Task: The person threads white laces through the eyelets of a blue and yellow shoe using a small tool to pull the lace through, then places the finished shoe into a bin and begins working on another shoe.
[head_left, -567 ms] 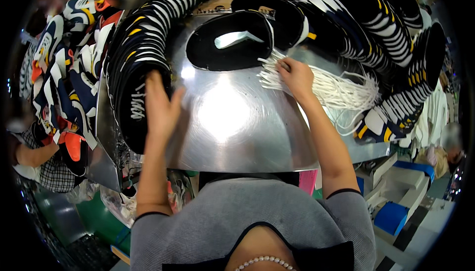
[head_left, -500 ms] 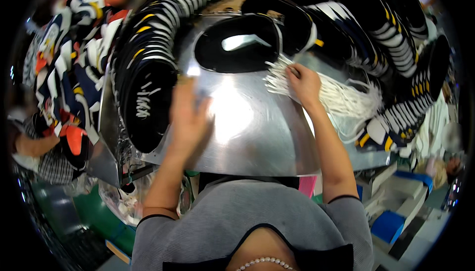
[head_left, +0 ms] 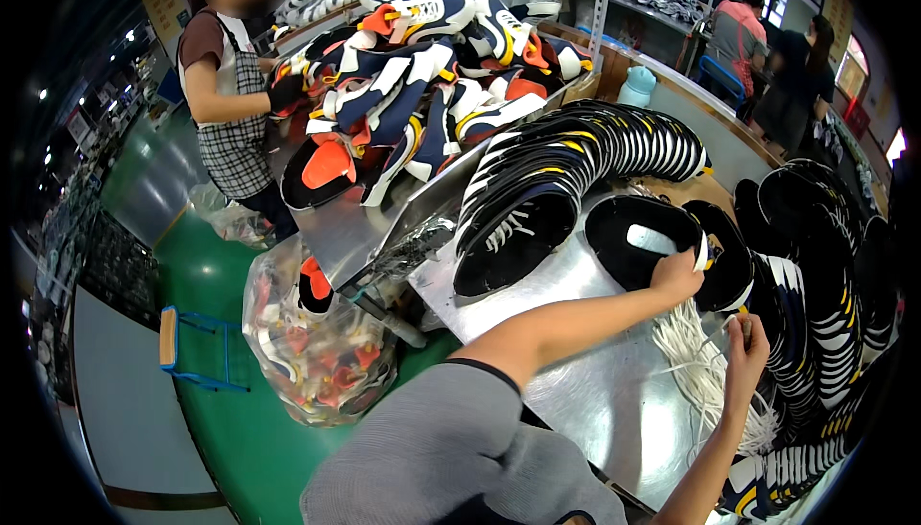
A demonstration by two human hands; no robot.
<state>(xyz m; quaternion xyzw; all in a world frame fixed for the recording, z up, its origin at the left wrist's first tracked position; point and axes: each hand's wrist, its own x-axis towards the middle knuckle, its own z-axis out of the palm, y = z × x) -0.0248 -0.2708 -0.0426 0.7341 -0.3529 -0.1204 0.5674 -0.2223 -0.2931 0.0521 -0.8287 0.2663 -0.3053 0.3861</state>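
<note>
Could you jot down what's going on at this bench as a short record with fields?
Place: metal bench in a shoe workshop
Left hand: grips the edge of a black shoe upper
Right hand: over a bundle of white laces; whether it pinches one is unclear
Near the hands: rows of black uppers, stacked on edge
Further off: pile of coloured uppers; clear bag of scraps on the green floor
Others: a person in a checked apron at the pile

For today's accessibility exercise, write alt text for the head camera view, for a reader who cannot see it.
A person's left hand grips the edge of a flat black shoe upper on a shiny metal table, while the right hand pinches white laces from a loose bundle. Rows of black, white and yellow uppers curve around; another person stands by a multicoloured pile.
</note>
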